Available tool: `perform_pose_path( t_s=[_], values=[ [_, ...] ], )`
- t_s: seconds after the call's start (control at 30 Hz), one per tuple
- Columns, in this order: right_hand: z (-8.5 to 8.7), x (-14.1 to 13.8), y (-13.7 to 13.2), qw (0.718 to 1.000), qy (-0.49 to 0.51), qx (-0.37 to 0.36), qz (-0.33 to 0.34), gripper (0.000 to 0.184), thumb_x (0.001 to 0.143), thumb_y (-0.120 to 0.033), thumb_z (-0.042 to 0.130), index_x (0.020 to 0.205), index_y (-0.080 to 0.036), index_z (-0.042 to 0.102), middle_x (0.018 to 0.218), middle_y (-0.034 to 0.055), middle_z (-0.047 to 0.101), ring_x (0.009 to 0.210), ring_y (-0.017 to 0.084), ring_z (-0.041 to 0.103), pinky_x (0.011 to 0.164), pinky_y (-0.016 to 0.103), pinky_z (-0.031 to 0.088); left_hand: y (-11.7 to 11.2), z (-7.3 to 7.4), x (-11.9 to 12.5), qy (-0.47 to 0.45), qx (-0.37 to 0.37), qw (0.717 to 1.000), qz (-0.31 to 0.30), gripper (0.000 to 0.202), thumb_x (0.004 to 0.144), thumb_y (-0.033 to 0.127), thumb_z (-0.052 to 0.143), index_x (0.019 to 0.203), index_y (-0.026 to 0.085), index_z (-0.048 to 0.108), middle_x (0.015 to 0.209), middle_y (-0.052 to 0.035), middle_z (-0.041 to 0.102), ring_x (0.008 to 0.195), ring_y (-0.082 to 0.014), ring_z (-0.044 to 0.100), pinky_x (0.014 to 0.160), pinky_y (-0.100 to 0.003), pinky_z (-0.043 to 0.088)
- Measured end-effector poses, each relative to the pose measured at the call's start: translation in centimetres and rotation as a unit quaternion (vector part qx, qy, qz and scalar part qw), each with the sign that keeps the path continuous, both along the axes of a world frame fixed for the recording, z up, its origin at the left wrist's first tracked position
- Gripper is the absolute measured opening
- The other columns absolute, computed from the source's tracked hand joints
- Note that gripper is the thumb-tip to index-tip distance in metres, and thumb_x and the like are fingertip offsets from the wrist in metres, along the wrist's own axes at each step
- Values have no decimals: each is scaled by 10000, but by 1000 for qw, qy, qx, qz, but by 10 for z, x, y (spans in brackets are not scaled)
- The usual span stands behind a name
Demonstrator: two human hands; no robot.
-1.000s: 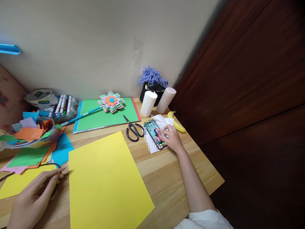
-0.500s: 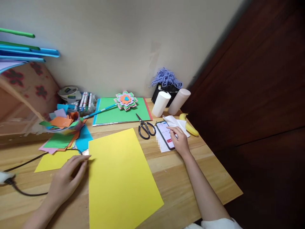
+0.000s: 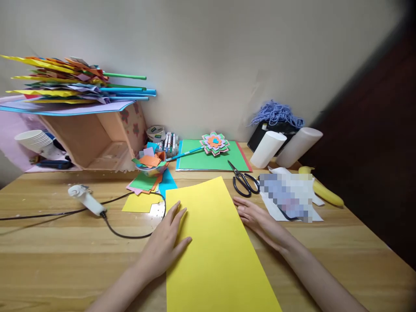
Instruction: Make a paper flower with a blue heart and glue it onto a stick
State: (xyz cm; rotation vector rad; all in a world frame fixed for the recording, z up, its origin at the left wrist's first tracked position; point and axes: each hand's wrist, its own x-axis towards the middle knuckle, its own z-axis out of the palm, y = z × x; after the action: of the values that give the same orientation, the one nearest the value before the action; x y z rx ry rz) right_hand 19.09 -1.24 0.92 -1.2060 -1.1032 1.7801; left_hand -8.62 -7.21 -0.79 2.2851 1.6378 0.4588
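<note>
A large yellow sheet of paper (image 3: pixel 214 242) lies on the wooden table between both hands. My left hand (image 3: pixel 167 238) rests with spread fingers on its left edge. At the sheet's right edge is my right hand (image 3: pixel 256 216), fingers stretched out and holding nothing; whether it touches the paper is hard to tell. Just beyond that hand lie black-handled scissors (image 3: pixel 242 178), blades pointing away. To the right, a blurred-out phone (image 3: pixel 286 195) sits on white tissue (image 3: pixel 316 212). Behind the sheet, a layered paper flower (image 3: pixel 215 142) on a blue stem rests on green paper (image 3: pixel 195 162).
A glue gun (image 3: pixel 86 200) with a black cord lies at left, near a cup of paper scraps (image 3: pixel 149 167). An open box (image 3: pixel 87 138) bears stacked paper flowers (image 3: pixel 65 80). White rolls (image 3: pixel 268 149), purple yarn (image 3: pixel 276 113) and a banana (image 3: pixel 326 193) are at right.
My right hand has left the phone and come to the yellow sheet's right edge. My left hand has moved onto the sheet's left edge. The view has turned left.
</note>
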Motion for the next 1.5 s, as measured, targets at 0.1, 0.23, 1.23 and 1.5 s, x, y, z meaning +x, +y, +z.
perform_pose_path(
  t_s=[0.1, 0.23, 1.23, 1.5],
  values=[
    [-4, -12, 3, 996, -67, 23, 52, 471, 785, -364, 571, 1223, -214, 487, 1236, 88, 563, 1043, 245, 587, 858, 393, 485, 0, -2, 0, -17, -8, 1000, 4, 567, 824, 358, 494, 1337, 234, 290, 1445, -119, 243, 1305, -273, 296, 1021, -457, 354],
    [-18, -15, 11, 968, -194, 143, 72, 365, 786, -325, 544, 1120, -180, 581, 1124, 80, 634, 981, 264, 612, 801, 400, 501, 5, -3, -4, -44, 11, 999, 7, 493, 847, 353, 460, 1305, 232, 325, 1426, -121, 272, 1303, -268, 299, 1018, -463, 353],
    [-23, 20, 20, 828, -411, 381, 17, 416, 857, -235, 409, 1266, -182, 463, 1250, 108, 541, 1159, 228, 489, 974, 406, 386, 48, -15, -15, 53, 111, 989, -84, 465, 865, 368, 414, 1307, 224, 401, 1384, -67, 407, 1271, -245, 365, 1032, -450, 343],
    [-11, 22, 14, 785, -401, 453, 130, 552, 843, -95, 339, 1366, -270, 316, 1322, 36, 479, 1210, 201, 431, 997, 425, 368, 46, -10, -12, 65, 65, 990, -105, 519, 877, 359, 395, 1374, 253, 289, 1434, -45, 323, 1323, -239, 265, 1076, -488, 242]
  ],
)
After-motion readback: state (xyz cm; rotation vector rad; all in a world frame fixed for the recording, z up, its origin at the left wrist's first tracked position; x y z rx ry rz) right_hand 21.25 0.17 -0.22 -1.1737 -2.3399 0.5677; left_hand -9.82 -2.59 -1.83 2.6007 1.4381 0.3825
